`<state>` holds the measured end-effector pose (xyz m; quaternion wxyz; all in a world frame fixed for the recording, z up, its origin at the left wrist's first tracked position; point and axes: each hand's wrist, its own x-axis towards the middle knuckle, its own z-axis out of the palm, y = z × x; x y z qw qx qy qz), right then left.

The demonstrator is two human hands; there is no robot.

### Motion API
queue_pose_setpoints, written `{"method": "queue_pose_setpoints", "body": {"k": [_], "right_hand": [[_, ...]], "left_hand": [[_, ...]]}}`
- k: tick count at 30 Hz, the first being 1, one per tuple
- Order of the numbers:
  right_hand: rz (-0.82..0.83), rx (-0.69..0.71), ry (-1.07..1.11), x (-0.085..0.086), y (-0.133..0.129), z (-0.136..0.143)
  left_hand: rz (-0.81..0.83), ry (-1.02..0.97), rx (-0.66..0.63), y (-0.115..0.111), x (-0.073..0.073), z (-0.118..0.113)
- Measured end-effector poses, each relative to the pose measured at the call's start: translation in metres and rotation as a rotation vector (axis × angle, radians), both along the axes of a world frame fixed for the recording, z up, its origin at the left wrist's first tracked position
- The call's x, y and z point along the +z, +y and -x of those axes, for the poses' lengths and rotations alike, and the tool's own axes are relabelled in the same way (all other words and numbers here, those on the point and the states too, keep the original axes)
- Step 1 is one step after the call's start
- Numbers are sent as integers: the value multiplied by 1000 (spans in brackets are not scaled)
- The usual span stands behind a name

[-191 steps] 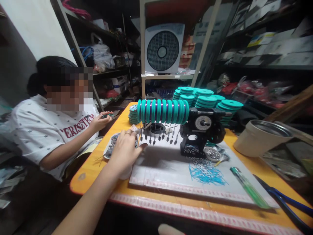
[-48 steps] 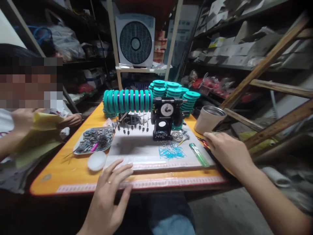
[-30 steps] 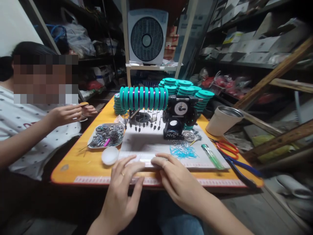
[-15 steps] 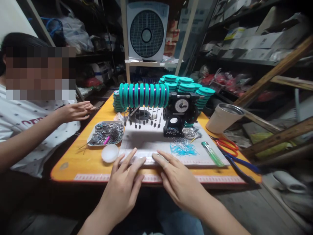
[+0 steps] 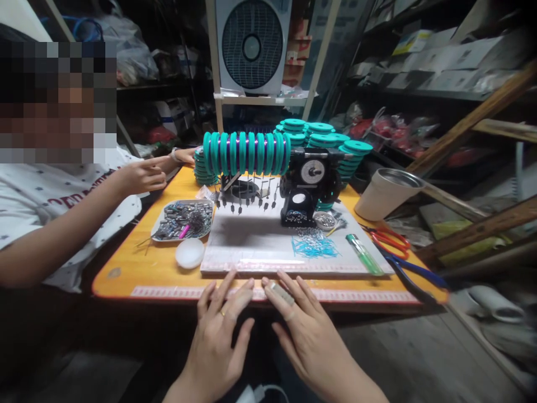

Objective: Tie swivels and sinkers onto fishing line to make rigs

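My left hand [image 5: 222, 330] is open over the table's front edge, fingers spread, with a ring on one finger. Beside it my right hand [image 5: 304, 324] is also open, fingers stretched forward, tape or a bandage around its index finger. Neither holds anything. Just beyond the fingertips lies a pale board [image 5: 251, 252] bearing a black winding device [image 5: 312, 179] with a row of teal spools [image 5: 247, 153]. Small dark clips hang under the spools. Blue-tailed small pieces [image 5: 316, 244] and a green lighter [image 5: 364, 254] lie on the board's right side.
A tray of metal parts [image 5: 183, 220] and a white round dish [image 5: 190, 253] stand left. Red-handled scissors [image 5: 391, 242], blue-handled pliers [image 5: 419, 274] and a cream canister [image 5: 388, 193] are right. More teal spools [image 5: 321, 134] are stacked behind. A co-worker [image 5: 75, 207] sits left.
My hands have drawn back from the board's front edge toward me. The view has shifted slightly. The co-worker has leaned in, one hand now reaching to the spools at the back left.
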<state>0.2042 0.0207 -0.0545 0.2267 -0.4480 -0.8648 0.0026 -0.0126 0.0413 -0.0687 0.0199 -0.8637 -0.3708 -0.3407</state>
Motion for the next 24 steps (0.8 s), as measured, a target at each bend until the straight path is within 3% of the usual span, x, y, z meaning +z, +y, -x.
{"method": "queue_pose_setpoints", "body": {"k": [4, 7, 10, 13, 17, 19, 24], "right_hand": [[-30, 5, 171, -6, -11, -6], [-56, -38, 198, -6, -8, -8], [-57, -53, 84, -5, 1, -3], [-62, -20, 66, -6, 4, 1], [-88, -21, 244, -6, 0, -3], [-106, 4, 225, -4, 3, -3], [-143, 63, -6, -4, 15, 6]], "left_hand": [[-2, -69, -52, -10, -5, 3], [-55, -153, 114, -15, -9, 7], [-75, -129, 224, -17, -11, 6], [-50, -123, 158, -19, -12, -6], [-11, -248, 31, -23, -15, -25], [-13, -308, 1, -25, -15, -29], [26, -478, 114, -37, -12, -11]]}}
